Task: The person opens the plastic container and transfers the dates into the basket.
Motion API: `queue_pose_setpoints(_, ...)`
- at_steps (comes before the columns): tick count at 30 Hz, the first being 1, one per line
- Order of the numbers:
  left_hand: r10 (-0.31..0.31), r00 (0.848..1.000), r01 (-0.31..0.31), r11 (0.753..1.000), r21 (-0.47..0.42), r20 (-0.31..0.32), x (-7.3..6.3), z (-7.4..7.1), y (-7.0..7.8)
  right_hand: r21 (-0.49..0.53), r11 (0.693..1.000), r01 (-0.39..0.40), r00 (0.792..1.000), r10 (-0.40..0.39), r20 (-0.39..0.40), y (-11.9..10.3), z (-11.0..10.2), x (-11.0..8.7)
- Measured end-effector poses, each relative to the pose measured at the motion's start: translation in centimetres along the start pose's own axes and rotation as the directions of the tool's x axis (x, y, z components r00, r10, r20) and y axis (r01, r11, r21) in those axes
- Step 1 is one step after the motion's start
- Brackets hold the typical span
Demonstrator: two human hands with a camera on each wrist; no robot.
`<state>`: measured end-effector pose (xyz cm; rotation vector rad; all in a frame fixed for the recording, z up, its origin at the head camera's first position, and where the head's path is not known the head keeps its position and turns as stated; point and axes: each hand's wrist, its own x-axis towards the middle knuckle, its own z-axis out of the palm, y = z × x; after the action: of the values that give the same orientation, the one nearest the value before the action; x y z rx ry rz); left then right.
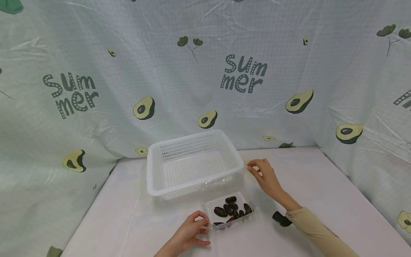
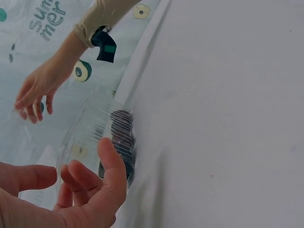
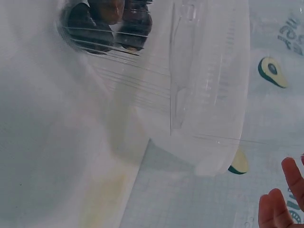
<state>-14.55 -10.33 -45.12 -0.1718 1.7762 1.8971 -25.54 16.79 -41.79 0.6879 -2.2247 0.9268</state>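
Note:
A clear plastic box (image 1: 210,208) with several dark, shiny oval pieces that look like fruit (image 1: 221,212) sits in front of the basket. Its transparent lid (image 1: 223,181) is raised at the back, by the basket's front. My left hand (image 1: 190,230) is at the box's left side, fingertips right at the wall, fingers loosely bent and thumb apart. In the left wrist view the fruit (image 2: 122,137) shows through ridged plastic. Beside the basket's right corner my right hand (image 1: 264,178) hovers with thumb and forefinger bent towards each other, nothing visible between them.
A white perforated plastic basket (image 1: 196,185) stands at the back centre of the white table (image 1: 128,221). A dark wrist-worn device (image 1: 282,218) shows by the right sleeve. An avocado-print curtain (image 1: 179,71) hangs behind the table and on both sides.

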Motion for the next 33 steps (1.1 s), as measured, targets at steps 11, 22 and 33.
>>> queue_pose_setpoints(11,0.002,0.999,-0.003,1.0,0.024,0.049,0.2,0.0,0.2,-0.004,1.0,-0.002,0.999,0.002,-0.041,0.4,0.1,1.1)
queue_pose_setpoints(22,0.0,1.0,-0.002,0.996,0.085,0.028,0.2,0.2,0.2,-0.012,0.998,-0.069,0.997,0.069,-0.024,0.6,-0.3,0.4)
queue_pose_setpoints(33,0.0,1.0,0.001,0.991,0.135,-0.006,0.1,0.0,0.2,-0.086,0.996,-0.016,0.999,0.019,0.031,0.1,-1.6,-1.6)
